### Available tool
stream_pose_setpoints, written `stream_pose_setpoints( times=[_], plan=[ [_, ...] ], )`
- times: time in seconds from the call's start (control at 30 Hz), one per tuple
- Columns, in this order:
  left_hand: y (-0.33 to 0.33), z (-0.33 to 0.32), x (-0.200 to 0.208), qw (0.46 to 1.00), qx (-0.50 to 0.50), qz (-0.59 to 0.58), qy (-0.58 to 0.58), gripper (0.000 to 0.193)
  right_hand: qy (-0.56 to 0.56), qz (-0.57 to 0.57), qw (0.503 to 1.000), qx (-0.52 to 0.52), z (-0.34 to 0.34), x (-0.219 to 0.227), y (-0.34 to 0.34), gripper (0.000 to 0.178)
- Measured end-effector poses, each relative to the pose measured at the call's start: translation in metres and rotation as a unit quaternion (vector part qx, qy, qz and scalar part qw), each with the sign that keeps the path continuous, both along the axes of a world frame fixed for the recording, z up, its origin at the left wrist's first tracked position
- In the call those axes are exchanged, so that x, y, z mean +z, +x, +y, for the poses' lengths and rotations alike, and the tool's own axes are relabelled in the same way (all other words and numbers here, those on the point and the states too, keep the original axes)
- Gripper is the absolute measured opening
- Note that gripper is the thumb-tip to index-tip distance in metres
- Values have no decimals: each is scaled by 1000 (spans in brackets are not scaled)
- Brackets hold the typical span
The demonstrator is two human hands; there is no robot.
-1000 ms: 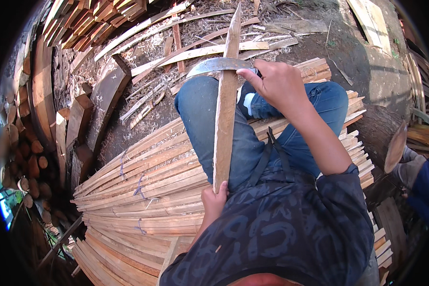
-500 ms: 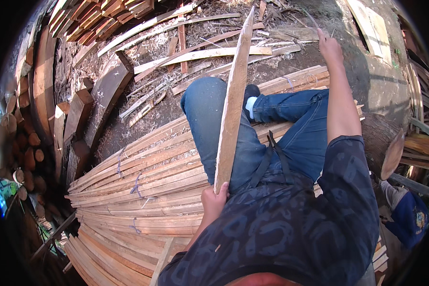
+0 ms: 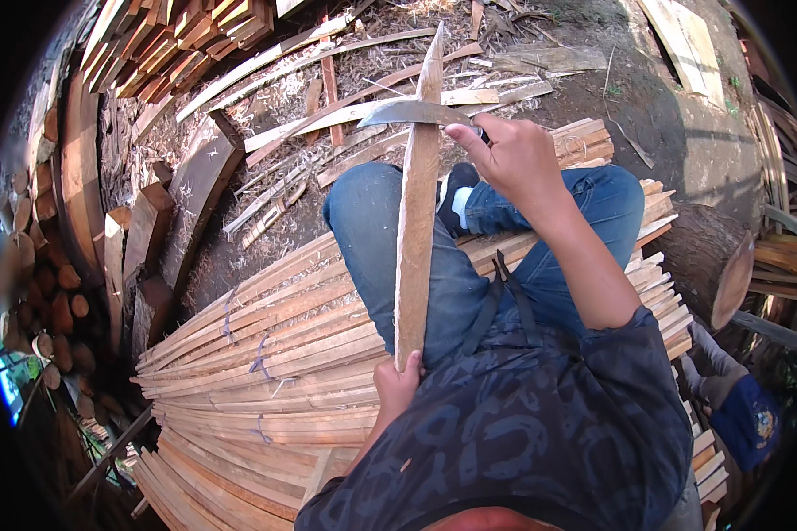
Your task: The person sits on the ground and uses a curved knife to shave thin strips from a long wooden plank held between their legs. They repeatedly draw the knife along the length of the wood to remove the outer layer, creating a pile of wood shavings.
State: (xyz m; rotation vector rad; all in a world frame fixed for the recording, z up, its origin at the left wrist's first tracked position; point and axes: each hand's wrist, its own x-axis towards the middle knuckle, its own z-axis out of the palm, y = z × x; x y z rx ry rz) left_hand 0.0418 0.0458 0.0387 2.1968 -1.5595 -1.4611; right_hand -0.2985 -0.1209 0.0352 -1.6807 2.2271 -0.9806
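My left hand (image 3: 397, 382) is closed around the near end of a long wooden stake (image 3: 416, 221), its thumb lying along the wood. The stake stands up away from me beside my left leg and tapers to a point at its far end. In my right hand (image 3: 518, 159) is a curved knife (image 3: 413, 112), gripped by its handle, which the fingers mostly hide. Its blade lies across the stake below the tapered tip, with the blade's end sticking out to the left.
Beneath my legs lie tied bundles of wooden strips (image 3: 266, 354). Thick dark timber pieces (image 3: 205, 168) stand at left, with stacked sticks (image 3: 173, 40) beyond. Shavings and loose slats (image 3: 328, 115) litter the ground ahead. A cut log (image 3: 704, 257) is at right, near a blue cloth (image 3: 746, 420).
My right hand has swung from the far right in toward the stake, bringing the knife blade across it. The left hand keeps its grip, and the stake has barely moved.
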Motion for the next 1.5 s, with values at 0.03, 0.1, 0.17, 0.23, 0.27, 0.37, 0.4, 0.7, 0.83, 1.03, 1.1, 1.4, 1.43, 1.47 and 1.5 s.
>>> stream_pose_setpoints(
  times=[0.03, 0.1, 0.17, 0.23, 0.27, 0.37, 0.4, 0.7, 0.83, 1.03, 1.1, 1.4, 1.43, 1.47, 1.5],
  plan=[
    [0, 1, -1, 1000, -3, 4, -7, 38, -5, 32, 999, 2, -8, -1, 0, 63],
    [1, 4, -3, 1000, -1, 7, -18, 38, 26, 81, 996, -9, -27, -2, -9, 65],
    [3, 5, -4, 1000, -9, -5, -18, 39, 0, 112, 994, -8, -42, -13, -26, 66],
    [2, 1, -3, 1000, -15, -13, -14, 39, 38, 123, 992, -2, -51, -18, -36, 70],
    [-1, -1, 1, 1000, -17, -16, -10, 39, 71, 75, 994, -40, -57, -18, -42, 72],
    [-4, 1, 1, 1000, -24, -16, 6, 39, 173, -83, 951, -243, -72, -61, -147, 75],
    [-1, -3, -2, 999, -36, -10, 11, 39, 214, -50, 936, -273, -58, -91, -197, 75],
    [1, -4, 5, 999, -42, -20, -16, 36, 209, -125, 957, -159, 17, -50, -90, 61],
    [7, -1, 2, 999, -49, -18, -12, 36, 99, -92, 990, -44, -6, 12, -29, 60],
    [4, 2, -2, 999, -24, -19, -15, 39, 33, 69, 997, 6, -46, 4, -32, 64],
    [3, 1, 0, 999, -27, -19, -20, 40, 68, 80, 994, 2, -51, 3, -33, 61],
    [-4, -2, 6, 998, -58, -37, -16, 39, 213, 8, 946, -244, -58, -45, -165, 70],
    [-3, 0, 5, 997, -65, -47, -21, 39, 197, 0, 935, -296, -50, -58, -192, 70],
    [0, -1, 4, 995, -66, -62, -34, 39, 195, 7, 939, -283, -52, -53, -190, 71],
    [1, 4, 6, 998, -44, -37, -39, 40, 199, 15, 942, -269, -41, -44, -183, 72]
  ],
)
